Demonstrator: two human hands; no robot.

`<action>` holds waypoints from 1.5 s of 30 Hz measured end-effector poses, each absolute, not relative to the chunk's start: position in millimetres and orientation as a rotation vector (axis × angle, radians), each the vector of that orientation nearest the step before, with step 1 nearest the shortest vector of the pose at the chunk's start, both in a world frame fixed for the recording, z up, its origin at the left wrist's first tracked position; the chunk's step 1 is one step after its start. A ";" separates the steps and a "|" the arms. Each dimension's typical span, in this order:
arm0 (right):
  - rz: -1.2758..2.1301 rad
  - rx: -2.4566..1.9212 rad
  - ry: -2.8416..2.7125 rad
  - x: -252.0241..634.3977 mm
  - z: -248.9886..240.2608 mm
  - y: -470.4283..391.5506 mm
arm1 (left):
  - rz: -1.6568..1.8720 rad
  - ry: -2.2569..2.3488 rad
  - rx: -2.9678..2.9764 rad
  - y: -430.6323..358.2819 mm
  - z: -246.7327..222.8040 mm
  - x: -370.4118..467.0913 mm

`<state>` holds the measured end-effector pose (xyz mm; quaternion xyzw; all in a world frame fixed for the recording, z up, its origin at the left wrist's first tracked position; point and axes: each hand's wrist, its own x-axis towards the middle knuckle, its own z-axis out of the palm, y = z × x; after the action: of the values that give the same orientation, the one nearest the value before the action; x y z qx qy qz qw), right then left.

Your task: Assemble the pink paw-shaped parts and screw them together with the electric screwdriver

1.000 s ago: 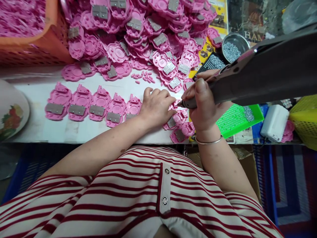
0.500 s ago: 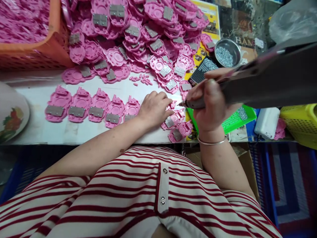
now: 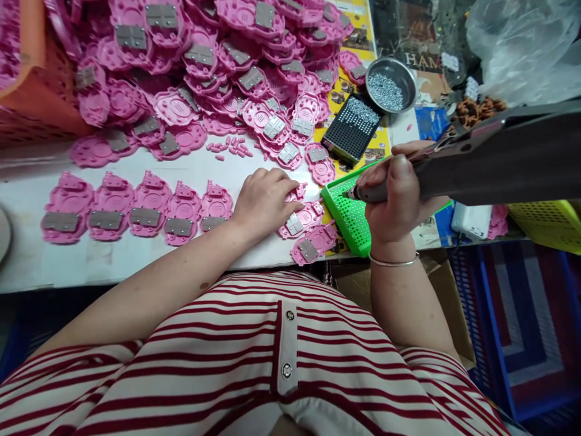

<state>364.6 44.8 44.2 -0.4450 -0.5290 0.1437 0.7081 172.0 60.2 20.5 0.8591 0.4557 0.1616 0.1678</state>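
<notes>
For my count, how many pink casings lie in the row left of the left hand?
5, left to right: first casing, second, third, fourth and fifth, partly behind the left forearm, which could hide more.

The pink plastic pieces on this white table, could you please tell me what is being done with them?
The left hand holds one pink piece on the table. The right hand holds a dark power tool, its tip over the green tray. Five pieces stand in a row on the left.
</notes>
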 end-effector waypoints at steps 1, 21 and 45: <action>0.319 -1.021 -1.170 366.3 41.1 45.8 | 0.457 1.294 2.440 60.3 20.4 171.8; 0.329 -0.862 -1.175 339.9 86.8 39.6 | 0.601 1.327 2.402 56.2 25.3 171.1; 0.532 -0.670 -1.224 312.7 98.1 32.8 | 0.717 1.306 2.254 47.9 38.1 168.6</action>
<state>312.7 32.8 98.1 -0.3045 -0.5569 0.2419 0.7339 168.6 47.9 38.1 0.8141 0.4717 0.2590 0.2182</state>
